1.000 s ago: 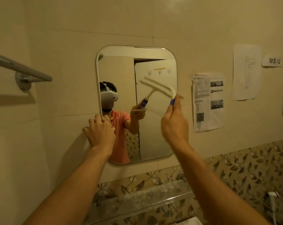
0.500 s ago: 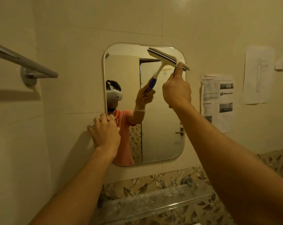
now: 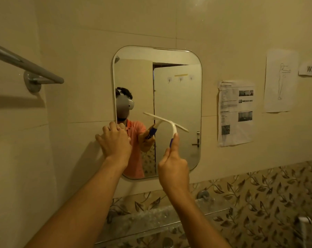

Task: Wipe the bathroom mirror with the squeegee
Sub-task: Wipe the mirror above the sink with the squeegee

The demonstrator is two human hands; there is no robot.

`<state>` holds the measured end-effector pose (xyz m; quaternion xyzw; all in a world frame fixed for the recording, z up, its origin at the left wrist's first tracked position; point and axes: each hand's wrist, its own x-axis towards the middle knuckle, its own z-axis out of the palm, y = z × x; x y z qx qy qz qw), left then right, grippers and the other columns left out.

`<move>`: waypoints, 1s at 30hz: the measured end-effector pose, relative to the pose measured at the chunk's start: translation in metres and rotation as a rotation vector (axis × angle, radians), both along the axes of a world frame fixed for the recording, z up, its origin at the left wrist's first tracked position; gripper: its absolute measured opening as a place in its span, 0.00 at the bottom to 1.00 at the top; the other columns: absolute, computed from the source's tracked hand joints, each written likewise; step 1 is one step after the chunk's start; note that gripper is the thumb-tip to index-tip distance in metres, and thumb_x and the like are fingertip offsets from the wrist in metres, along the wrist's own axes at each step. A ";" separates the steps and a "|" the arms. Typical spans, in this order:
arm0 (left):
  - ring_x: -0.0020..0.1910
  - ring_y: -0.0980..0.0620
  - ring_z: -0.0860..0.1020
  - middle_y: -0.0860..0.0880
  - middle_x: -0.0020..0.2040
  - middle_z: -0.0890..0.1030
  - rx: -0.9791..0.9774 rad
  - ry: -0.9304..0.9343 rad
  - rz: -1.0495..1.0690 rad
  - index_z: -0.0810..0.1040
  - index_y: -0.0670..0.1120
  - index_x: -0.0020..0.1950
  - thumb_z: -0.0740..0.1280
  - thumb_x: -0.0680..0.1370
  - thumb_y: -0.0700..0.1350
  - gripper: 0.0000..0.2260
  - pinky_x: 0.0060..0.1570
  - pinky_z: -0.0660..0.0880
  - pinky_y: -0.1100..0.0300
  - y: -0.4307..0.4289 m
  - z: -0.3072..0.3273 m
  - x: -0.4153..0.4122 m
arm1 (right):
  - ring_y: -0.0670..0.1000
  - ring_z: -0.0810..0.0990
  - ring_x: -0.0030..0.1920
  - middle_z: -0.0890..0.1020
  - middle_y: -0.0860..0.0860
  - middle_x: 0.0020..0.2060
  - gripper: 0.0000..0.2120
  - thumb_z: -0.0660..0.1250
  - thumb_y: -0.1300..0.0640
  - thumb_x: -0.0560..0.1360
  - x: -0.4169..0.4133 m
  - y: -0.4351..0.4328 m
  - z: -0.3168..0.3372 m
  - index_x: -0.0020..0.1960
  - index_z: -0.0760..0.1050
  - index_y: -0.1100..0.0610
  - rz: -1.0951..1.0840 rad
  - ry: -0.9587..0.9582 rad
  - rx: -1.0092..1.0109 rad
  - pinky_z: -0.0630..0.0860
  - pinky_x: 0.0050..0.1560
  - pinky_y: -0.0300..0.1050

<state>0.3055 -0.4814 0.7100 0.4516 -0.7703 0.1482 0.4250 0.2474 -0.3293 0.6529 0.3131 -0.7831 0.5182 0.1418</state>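
Observation:
A rounded rectangular mirror point(image 3: 176, 83) hangs on the beige tiled wall. My right hand point(image 3: 173, 167) grips the blue-and-white handle of the squeegee point(image 3: 171, 123). Its white blade lies tilted across the middle of the glass, left end higher. My left hand point(image 3: 115, 142) rests flat against the mirror's left edge, fingers curled over the rim. The glass reflects a person in an orange shirt, with the squeegee's handle doubled in the reflection.
A metal towel rail point(image 3: 26, 65) juts out at the left. Printed papers point(image 3: 235, 113) are taped to the wall right of the mirror. A glass shelf point(image 3: 151, 219) runs under the mirror, over leaf-patterned tiles. A white tap point(image 3: 304, 222) shows at the lower right.
The squeegee has come down from the mirror's top right corner to its middle, drawn by my right hand. My left hand stays on the left edge.

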 end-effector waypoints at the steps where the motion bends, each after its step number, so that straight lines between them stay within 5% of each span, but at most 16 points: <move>1: 0.62 0.44 0.71 0.46 0.63 0.73 0.001 -0.003 0.003 0.77 0.47 0.65 0.69 0.78 0.57 0.20 0.60 0.72 0.43 0.000 0.000 0.000 | 0.53 0.79 0.33 0.79 0.54 0.35 0.29 0.48 0.46 0.85 0.001 0.002 -0.004 0.78 0.33 0.35 0.005 -0.006 0.006 0.81 0.36 0.53; 10: 0.62 0.44 0.71 0.46 0.63 0.73 0.005 0.003 -0.007 0.77 0.48 0.65 0.67 0.78 0.56 0.19 0.60 0.72 0.43 0.001 0.000 0.001 | 0.49 0.72 0.29 0.73 0.51 0.32 0.26 0.50 0.48 0.86 -0.026 0.030 0.087 0.81 0.46 0.40 0.017 0.111 -0.232 0.77 0.30 0.51; 18: 0.62 0.44 0.71 0.46 0.63 0.74 0.033 -0.014 0.012 0.77 0.47 0.64 0.64 0.79 0.46 0.14 0.62 0.70 0.41 0.003 0.001 -0.001 | 0.47 0.72 0.29 0.72 0.51 0.33 0.28 0.50 0.52 0.86 -0.047 -0.001 0.202 0.82 0.42 0.44 -0.024 0.254 -0.184 0.66 0.27 0.40; 25: 0.63 0.44 0.71 0.46 0.65 0.73 0.033 -0.033 0.024 0.76 0.48 0.65 0.66 0.78 0.47 0.16 0.63 0.70 0.42 0.001 -0.001 -0.002 | 0.51 0.77 0.32 0.75 0.53 0.34 0.34 0.55 0.54 0.84 -0.033 -0.012 0.166 0.81 0.37 0.45 -0.003 0.283 -0.123 0.75 0.31 0.45; 30: 0.64 0.44 0.71 0.46 0.64 0.74 -0.002 -0.031 0.040 0.75 0.48 0.67 0.67 0.79 0.56 0.20 0.64 0.70 0.42 -0.003 0.001 -0.004 | 0.48 0.72 0.27 0.75 0.52 0.32 0.34 0.53 0.50 0.84 -0.023 -0.004 0.079 0.81 0.35 0.44 0.050 0.333 -0.023 0.66 0.26 0.40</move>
